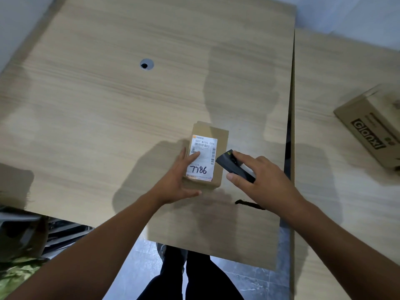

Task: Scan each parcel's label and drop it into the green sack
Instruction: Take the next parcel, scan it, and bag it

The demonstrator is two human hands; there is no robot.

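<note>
The small brown cardboard parcel (211, 129) lies flat near the front edge of the pale wood-grain table (108, 94), its white shipping label (204, 148) facing up with "7786" handwritten at the bottom. The left hand (175, 180) rests on it with fingers straight, the forefinger lying across the label's left side and the thumb along the near edge. The right hand (262, 180) grips a black handheld scanner (229, 161) just beside the parcel's right edge, its nose turned toward the label. The chief risk is a failed read: the forefinger sits close under the top barcode and could block it, and the scanner is held low and slanted, so its beam may skim the label or catch glare. A thin black cord (249, 204) trails on the table under the right wrist and could snag as the hand lifts. What looks like the green sack (19, 276) shows only as mottled fabric at the lower left, below table level, so a blind drop could miss its mouth. A larger printed cardboard box (368, 124) waits on the adjoining table (346, 191).
</note>
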